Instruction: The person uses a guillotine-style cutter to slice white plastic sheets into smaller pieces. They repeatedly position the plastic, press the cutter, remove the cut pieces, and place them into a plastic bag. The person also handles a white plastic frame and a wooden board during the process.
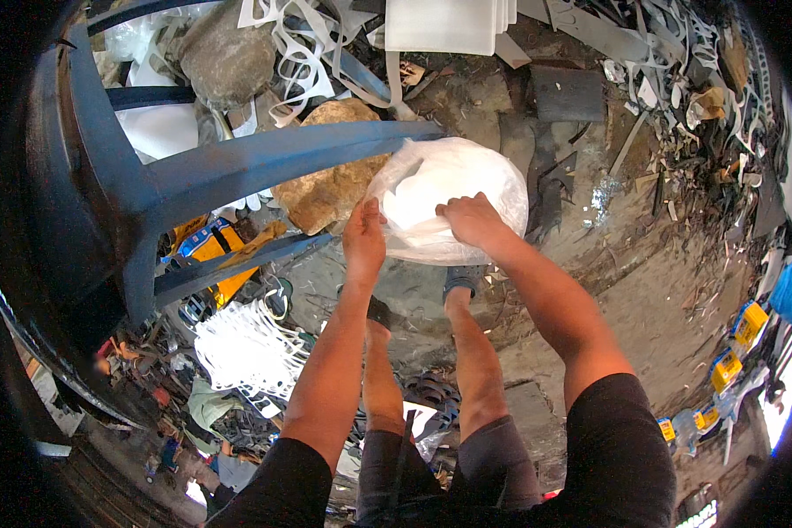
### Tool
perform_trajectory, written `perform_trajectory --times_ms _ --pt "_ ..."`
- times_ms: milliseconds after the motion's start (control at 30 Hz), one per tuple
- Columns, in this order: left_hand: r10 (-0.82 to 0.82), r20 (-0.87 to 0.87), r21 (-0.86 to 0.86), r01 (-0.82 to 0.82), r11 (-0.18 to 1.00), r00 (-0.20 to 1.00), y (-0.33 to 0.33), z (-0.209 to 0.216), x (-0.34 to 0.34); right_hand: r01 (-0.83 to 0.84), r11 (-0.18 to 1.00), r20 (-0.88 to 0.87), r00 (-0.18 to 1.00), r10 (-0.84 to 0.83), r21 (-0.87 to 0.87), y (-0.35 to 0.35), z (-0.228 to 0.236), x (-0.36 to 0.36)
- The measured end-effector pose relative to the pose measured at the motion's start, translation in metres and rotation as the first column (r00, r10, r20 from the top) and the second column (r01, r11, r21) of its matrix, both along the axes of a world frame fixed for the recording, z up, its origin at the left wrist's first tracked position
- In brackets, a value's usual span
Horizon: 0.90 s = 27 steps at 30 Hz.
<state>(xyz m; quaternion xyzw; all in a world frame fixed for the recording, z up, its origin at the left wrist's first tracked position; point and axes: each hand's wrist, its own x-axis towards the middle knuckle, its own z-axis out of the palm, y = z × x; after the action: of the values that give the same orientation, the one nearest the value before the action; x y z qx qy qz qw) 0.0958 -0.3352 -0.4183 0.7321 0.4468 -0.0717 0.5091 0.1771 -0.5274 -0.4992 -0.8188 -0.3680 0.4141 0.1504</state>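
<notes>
A white translucent plastic bag [497,180], rounded and full, is in front of me at the end of a blue metal bar. Something bright white shows through its opening, too washed out to make out. My left hand [363,242] is closed on the bag's left edge, its fingers pointing up. Over the near side of the bag, my right hand [477,220] has its fingers curled in a pinch on the plastic at the opening. Both forearms reach up from the lower edge, and my feet stand just below the bag.
A blue metal frame [238,160] runs along the left, with a large brown rock [326,189] beside it. White cut-out sheet scraps [251,352] lie lower left. Stacked white sheets [444,25] are at the far side. Scraps [678,132] litter the ground at right.
</notes>
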Motion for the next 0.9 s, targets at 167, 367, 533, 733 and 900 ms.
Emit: perform_trajectory --times_ms 167,367,533,733,900 --pt "-0.129 -0.017 0.043 0.130 0.991 0.992 -0.004 0.011 0.001 -0.203 0.971 0.269 0.935 0.232 -0.129 0.005 -0.012 0.006" --pt "-0.178 0.051 -0.021 0.179 0.984 0.983 -0.008 0.006 -0.012 0.204 0.926 0.071 0.979 -0.191 -0.318 -0.014 -0.101 -0.026" --pt "-0.134 0.062 -0.020 0.135 0.991 0.989 -0.006 0.000 -0.024 0.332 0.922 0.006 0.941 -0.338 -0.198 0.001 -0.043 -0.016" --pt "-0.144 -0.007 -0.066 0.143 0.988 0.990 0.002 0.005 -0.015 0.491 0.868 -0.079 0.865 -0.495 -0.067 -0.011 -0.088 -0.039" --pt "-0.241 0.076 0.219 0.220 0.951 0.968 0.000 0.009 -0.017 -0.053 0.999 0.337 0.940 0.052 -0.007 0.011 -0.016 -0.024"
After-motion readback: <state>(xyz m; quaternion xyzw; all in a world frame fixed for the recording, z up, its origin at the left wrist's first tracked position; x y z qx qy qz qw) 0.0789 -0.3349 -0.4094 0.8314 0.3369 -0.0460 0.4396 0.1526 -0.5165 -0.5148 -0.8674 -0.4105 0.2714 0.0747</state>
